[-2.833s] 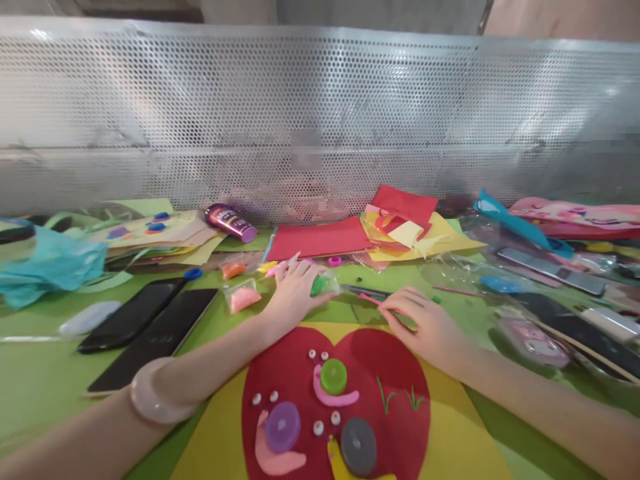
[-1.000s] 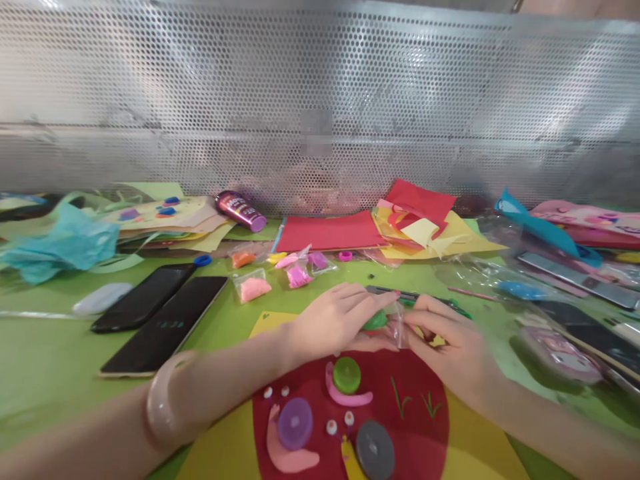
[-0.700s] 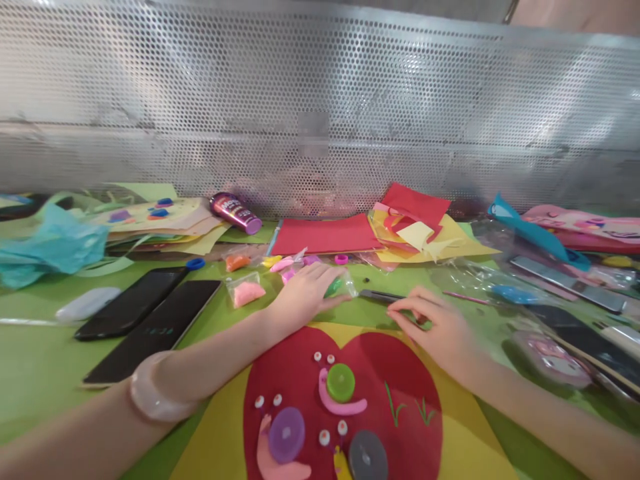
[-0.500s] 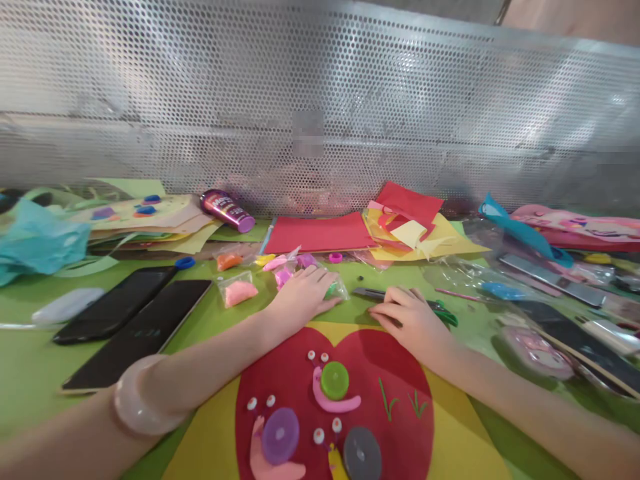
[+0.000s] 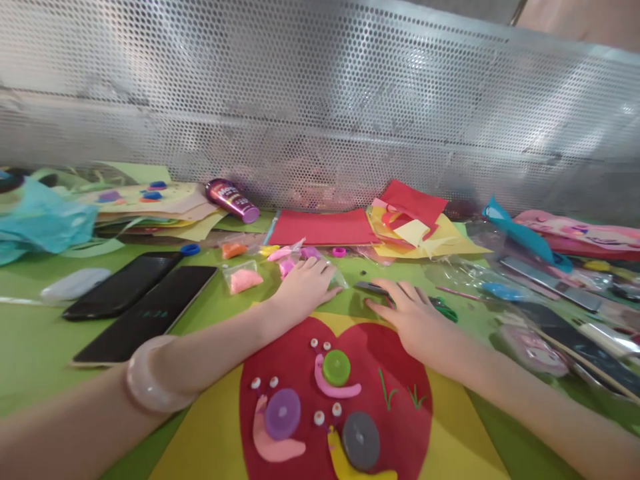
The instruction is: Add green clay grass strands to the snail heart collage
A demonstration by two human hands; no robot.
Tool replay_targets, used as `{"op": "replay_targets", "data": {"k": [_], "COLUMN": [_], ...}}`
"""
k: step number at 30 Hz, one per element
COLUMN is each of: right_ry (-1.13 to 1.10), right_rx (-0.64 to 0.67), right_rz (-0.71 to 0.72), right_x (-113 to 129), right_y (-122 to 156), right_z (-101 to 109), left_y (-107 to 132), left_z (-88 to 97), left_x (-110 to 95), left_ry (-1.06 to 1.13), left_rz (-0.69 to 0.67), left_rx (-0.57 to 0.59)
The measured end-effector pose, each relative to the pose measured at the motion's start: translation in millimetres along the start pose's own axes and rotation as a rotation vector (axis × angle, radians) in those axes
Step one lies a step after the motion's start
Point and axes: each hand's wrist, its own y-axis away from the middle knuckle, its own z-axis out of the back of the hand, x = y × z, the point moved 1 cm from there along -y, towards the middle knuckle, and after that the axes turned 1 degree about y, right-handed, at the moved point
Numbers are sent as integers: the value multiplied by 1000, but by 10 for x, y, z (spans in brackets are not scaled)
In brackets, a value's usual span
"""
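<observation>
My left hand (image 5: 307, 283), open with its fingers stretched out, lies over small clear bags with purple and pink modelling clay (image 5: 287, 268). The palm hides part of them. My right hand (image 5: 410, 310) is open, fingers spread, beside scissors (image 5: 445, 308) with green handles and grey blades; it partly covers them. Nothing shows held in it. Between my forearms lies a red paper heart (image 5: 405, 440) on yellow paper (image 5: 457, 427). On the heart are a pink clay snail with a green cap shell (image 5: 336, 368), one with a purple shell (image 5: 283, 413), and a yellow one with a grey shell (image 5: 361, 440). Thin green grass strands (image 5: 387, 393) sit at right.
At left lie two black phones (image 5: 145, 320) and a white case (image 5: 75, 285). Bagged pink clay (image 5: 245, 279) is near my left wrist. A purple tube (image 5: 233, 200), red paper (image 5: 320, 228) and paper scraps line the back, before a perforated metal panel (image 5: 320, 100). Phones and plastic wrappers crowd the right.
My right hand's fingers have spread from a curled pose near the scissors. My left hand stays over the bags. The view has tipped slightly, showing more of the yellow snail.
</observation>
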Motion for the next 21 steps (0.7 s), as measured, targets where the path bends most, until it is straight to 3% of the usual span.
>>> {"op": "replay_targets", "data": {"k": [21], "right_ry": [-34], "right_rx": [24], "right_rz": [3], "right_x": [-46], "right_y": [102], "right_z": [-70], "left_y": [26], "left_z": [19], "left_x": [-42], "left_ry": [-23], "left_rz": [19], "left_rx": [-105]}}
